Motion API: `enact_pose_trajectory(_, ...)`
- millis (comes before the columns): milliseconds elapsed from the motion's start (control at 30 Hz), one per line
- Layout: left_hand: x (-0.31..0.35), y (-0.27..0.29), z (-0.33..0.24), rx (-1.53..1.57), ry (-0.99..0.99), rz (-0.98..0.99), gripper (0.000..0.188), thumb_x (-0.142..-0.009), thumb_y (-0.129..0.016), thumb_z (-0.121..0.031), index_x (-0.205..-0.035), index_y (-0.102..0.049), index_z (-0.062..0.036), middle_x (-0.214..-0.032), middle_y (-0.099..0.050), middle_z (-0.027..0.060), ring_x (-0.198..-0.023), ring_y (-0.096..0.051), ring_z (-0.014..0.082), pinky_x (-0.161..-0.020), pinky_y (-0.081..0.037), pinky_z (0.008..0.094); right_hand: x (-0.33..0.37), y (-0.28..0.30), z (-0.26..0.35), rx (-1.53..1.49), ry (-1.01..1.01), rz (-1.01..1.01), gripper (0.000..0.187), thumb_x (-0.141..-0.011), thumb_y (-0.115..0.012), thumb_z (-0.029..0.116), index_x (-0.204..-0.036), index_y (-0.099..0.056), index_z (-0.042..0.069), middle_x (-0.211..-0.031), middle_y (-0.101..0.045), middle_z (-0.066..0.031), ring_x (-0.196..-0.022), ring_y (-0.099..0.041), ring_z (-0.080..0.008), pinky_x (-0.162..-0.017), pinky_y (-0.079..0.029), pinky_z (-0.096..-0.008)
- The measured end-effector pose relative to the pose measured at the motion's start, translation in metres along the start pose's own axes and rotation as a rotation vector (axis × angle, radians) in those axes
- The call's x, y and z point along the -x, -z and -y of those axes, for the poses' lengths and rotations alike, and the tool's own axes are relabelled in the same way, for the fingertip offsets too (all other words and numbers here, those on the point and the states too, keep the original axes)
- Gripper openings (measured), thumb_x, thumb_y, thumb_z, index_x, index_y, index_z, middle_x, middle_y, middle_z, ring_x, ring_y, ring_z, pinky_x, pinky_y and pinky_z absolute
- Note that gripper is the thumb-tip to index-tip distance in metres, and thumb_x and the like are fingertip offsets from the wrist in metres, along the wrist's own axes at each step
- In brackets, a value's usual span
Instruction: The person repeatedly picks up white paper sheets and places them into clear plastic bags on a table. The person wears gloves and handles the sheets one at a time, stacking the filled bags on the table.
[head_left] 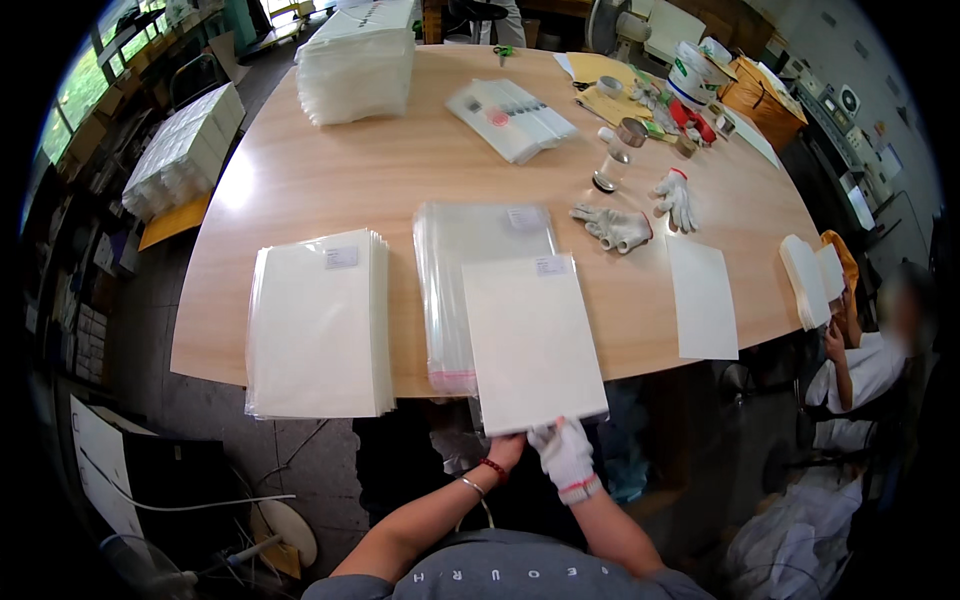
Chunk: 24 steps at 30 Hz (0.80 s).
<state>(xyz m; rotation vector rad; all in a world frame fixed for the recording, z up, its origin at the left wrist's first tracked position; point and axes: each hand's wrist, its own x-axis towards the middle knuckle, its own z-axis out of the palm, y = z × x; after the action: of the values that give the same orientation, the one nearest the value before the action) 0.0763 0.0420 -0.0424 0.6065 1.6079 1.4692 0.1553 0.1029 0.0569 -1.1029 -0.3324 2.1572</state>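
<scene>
A white sheet packet in a clear plastic sleeve (533,345), with a small label near its top, hangs slightly over the table's near edge. My bare left hand (506,453), with a red bead bracelet and a silver bangle at the wrist, grips its lower edge from beneath; most of those fingers are hidden. Beside it my right hand (564,456), in a white knitted glove, pinches the same edge with the thumb on top. Partly under the packet lies a pile of clear plastic sleeves (447,300). To the left sits a stack of similar labelled packets (315,330).
Work gloves (612,228) and a glass jar (611,168) lie right of centre on the wooden table (400,170). A blank white sheet (703,300) rests farther right. Tall sleeve stacks (356,65) stand at the back. Another person (850,370) handles paper at the right edge.
</scene>
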Motion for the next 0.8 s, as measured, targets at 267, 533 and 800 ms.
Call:
enact_pose_trajectory(267, 0.002, 0.043, -0.045, 0.411, 0.204, 0.033, 0.054, -0.077, -0.065, -0.02, -0.122, -0.041, -0.0028, -0.105, -0.054, 0.0038, -0.091, -0.051, 0.0111, -0.077, -0.042, 0.0228, -0.015, 0.001, 0.014, 0.058, -0.097, 0.114, 0.02, -0.086, -0.044, 0.011, -0.105, -0.044, 0.005, -0.092, -0.057, -0.0133, -0.075, -0.06, -0.0234, -0.065, -0.052, -0.0384)
enact_pose_trajectory(533, 0.004, 0.095, -0.06, 0.259, 0.301, 0.178, 0.039, -0.09, -0.04, -0.033, -0.108, -0.055, -0.0021, -0.108, -0.056, 0.0064, -0.099, -0.051, 0.0159, -0.085, -0.039, 0.031, -0.001, -0.047, -0.012, 1.399, 0.907, 0.428, 0.01, -0.076, -0.057, 0.011, -0.081, -0.057, 0.002, -0.074, -0.055, -0.0088, -0.062, -0.055, -0.0195, -0.056, -0.044, -0.029)
enact_pose_trajectory(800, 0.003, 0.083, -0.051, 0.238, 0.251, -0.075, 0.027, -0.085, -0.041, -0.021, -0.089, -0.059, -0.0018, -0.093, -0.06, 0.0073, -0.083, -0.056, 0.0159, -0.071, -0.043, 0.026, -0.024, -0.064, -0.031, 1.74, 0.947, 0.916, 0.01, -0.07, -0.055, 0.013, -0.074, -0.054, 0.004, -0.078, -0.053, -0.014, -0.073, -0.054, -0.0304, -0.062, -0.045, -0.0375)
